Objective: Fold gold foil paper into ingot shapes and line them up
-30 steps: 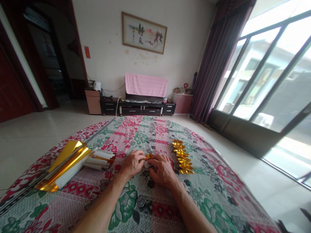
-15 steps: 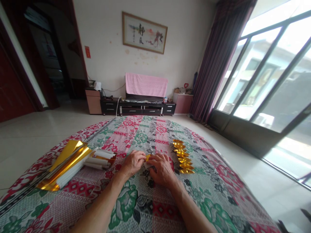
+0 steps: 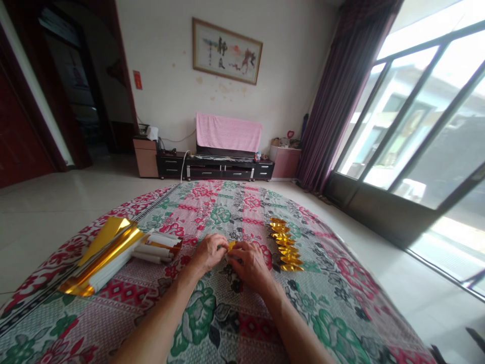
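Both my hands meet over the middle of a flower-patterned cloth [image 3: 215, 197]. Between them is a small piece of gold paper [image 3: 231, 245], mostly covered by the fingers. My left hand [image 3: 210, 253] pinches its left end. My right hand [image 3: 248, 263] is curled over its right side, thumb tucked below. To the right lies a column of folded gold paper pieces [image 3: 288, 249], pointed at both ends. On the left rests a stack of gold foil sheets [image 3: 109, 258], with several white paper rolls [image 3: 153, 251] beside it.
The cloth covers a round-edged table. Beyond it stands a low black TV cabinet [image 3: 220, 169] with a pink towel [image 3: 229, 132] draped over a set. A purple curtain [image 3: 329, 101] and large windows are at the right, a dark doorway [image 3: 79, 91] at the left.
The white underside of the paper between my hands is now mostly hidden, as my right fingers and thumb have closed in on it. Otherwise the things on the cloth stay put.
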The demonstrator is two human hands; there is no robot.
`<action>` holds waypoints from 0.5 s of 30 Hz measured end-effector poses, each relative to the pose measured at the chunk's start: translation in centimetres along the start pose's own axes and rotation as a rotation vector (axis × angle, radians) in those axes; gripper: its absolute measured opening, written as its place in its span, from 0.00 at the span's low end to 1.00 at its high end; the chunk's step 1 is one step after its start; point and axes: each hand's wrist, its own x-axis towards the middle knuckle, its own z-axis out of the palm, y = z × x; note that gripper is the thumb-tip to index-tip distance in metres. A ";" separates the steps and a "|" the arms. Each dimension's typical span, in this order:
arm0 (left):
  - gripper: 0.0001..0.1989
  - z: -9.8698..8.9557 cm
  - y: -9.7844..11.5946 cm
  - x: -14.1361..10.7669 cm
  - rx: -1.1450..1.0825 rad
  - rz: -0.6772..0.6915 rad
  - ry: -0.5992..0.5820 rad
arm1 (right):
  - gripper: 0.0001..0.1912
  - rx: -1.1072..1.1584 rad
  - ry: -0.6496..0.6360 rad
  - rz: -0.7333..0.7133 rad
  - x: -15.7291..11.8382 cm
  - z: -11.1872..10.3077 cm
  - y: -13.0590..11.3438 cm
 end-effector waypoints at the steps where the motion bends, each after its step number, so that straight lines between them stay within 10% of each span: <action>1: 0.10 0.0 0.0 0.0 -0.003 0.000 -0.001 | 0.08 0.004 0.001 0.001 0.0 0.1 0.1; 15: 0.09 -0.3 -0.2 -0.3 0.014 0.032 -0.008 | 0.08 -0.004 0.075 0.040 0.0 0.6 -0.2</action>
